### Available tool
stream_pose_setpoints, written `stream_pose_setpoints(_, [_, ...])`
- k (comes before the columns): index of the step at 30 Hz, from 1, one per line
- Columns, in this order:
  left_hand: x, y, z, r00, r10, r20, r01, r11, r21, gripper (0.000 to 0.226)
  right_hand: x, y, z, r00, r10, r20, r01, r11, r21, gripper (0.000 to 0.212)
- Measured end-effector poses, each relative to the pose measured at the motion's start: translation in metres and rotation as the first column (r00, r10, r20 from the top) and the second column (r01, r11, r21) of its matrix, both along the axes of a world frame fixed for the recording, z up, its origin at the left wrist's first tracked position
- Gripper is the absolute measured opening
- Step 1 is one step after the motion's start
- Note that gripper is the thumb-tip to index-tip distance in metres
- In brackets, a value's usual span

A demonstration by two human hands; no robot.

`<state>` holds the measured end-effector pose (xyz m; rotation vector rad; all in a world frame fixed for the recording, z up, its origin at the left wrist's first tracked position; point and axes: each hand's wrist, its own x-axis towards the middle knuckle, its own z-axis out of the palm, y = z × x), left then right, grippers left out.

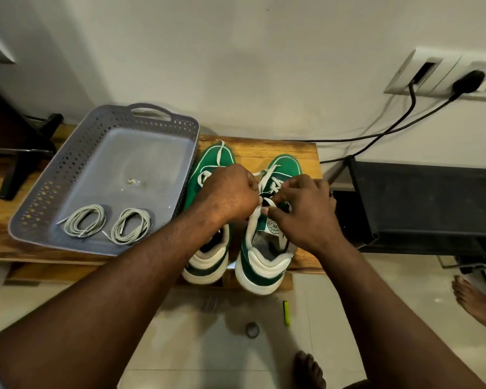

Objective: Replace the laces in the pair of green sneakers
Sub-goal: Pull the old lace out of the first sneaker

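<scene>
Two green sneakers with white soles stand side by side on a wooden bench, heels toward me: the left sneaker (208, 248) and the right sneaker (264, 248). Both carry white laces (254, 220). My left hand (227, 192) reaches across the left sneaker and grips the white lace at the right sneaker's tongue. My right hand (303, 209) pinches the same lace over the eyelets. Two coiled grey laces (86, 220) (131, 226) lie in the near end of a grey basket tray (101, 122).
The wooden bench (264, 148) stands against a white wall. A black rack (421, 200) sits right of it, with cables running to a wall socket (443, 74). On the tiled floor lie a yellow-green marker (286, 313) and a small ring (252, 329). Bare feet (309, 369) stand below.
</scene>
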<state>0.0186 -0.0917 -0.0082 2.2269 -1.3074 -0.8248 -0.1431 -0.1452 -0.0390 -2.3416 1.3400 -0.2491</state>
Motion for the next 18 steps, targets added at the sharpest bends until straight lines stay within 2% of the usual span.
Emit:
stream_pose_setpoints(3, [-0.001,0.0,0.0,1.0,-0.003,0.027,0.003,1.0,0.005,0.006,0.003,-0.001,-0.002,0.965,-0.023,0.26,0.0,0.996,0.09,0.007])
stream_pose_setpoints(5, [-0.002,0.0,0.0,0.999,0.002,0.045,-0.003,1.0,0.007,0.007,0.001,-0.003,0.004,0.849,-0.064,0.525,-0.071,0.97,0.232,0.008])
stream_pose_setpoints(6, [-0.002,0.0,0.0,0.998,0.005,0.058,-0.006,1.0,0.007,0.008,0.0,-0.004,0.008,0.743,-0.113,0.659,-0.123,0.946,0.3,0.008])
stream_pose_setpoints(8, [-0.001,0.0,-0.002,0.997,0.01,0.076,-0.01,1.0,0.006,0.012,-0.004,-0.005,0.022,0.47,-0.235,0.851,-0.252,0.888,0.385,0.01])
stream_pose_setpoints(10, [-0.001,0.0,-0.003,0.996,0.014,0.089,-0.015,1.0,0.005,0.013,-0.005,-0.004,0.033,0.225,-0.401,0.888,-0.361,0.812,0.458,0.018])
stream_pose_setpoints(11, [-0.001,0.0,-0.003,0.995,0.014,0.099,-0.014,1.0,0.002,0.014,-0.006,-0.004,0.036,0.135,-0.49,0.861,-0.394,0.771,0.5,0.023])
stream_pose_setpoints(12, [-0.001,0.0,-0.004,0.994,0.014,0.11,-0.014,1.0,-0.003,0.016,-0.006,-0.005,0.037,0.089,-0.562,0.822,-0.399,0.737,0.546,0.027])
stream_pose_setpoints(13, [-0.001,0.0,-0.005,0.993,0.016,0.12,-0.015,1.0,-0.01,0.019,-0.007,-0.007,0.037,0.105,-0.602,0.792,-0.357,0.72,0.595,0.03])
stream_pose_setpoints(14, [-0.001,0.0,-0.006,0.992,0.018,0.126,-0.016,1.0,-0.016,0.022,-0.008,-0.007,0.036,0.188,-0.608,0.771,-0.26,0.726,0.636,0.03])
stream_pose_setpoints(15, [-0.001,0.0,-0.006,0.992,0.019,0.127,-0.017,1.0,-0.021,0.025,-0.008,-0.009,0.032,0.335,-0.568,0.752,-0.119,0.766,0.632,0.029])
stream_pose_setpoints(16, [-0.002,0.0,-0.007,0.992,0.02,0.126,-0.017,1.0,-0.026,0.026,-0.008,-0.009,0.027,0.52,-0.485,0.703,0.032,0.834,0.551,0.025])
stream_pose_setpoints(17, [-0.002,0.0,-0.007,0.992,0.019,0.126,-0.015,0.999,-0.03,0.026,-0.008,-0.009,0.021,0.694,-0.387,0.607,0.14,0.9,0.414,0.019])
stream_pose_setpoints(18, [-0.001,0.0,-0.007,0.992,0.016,0.128,-0.012,0.999,-0.033,0.024,-0.007,-0.007,0.016,0.819,-0.298,0.49,0.174,0.943,0.283,0.014])
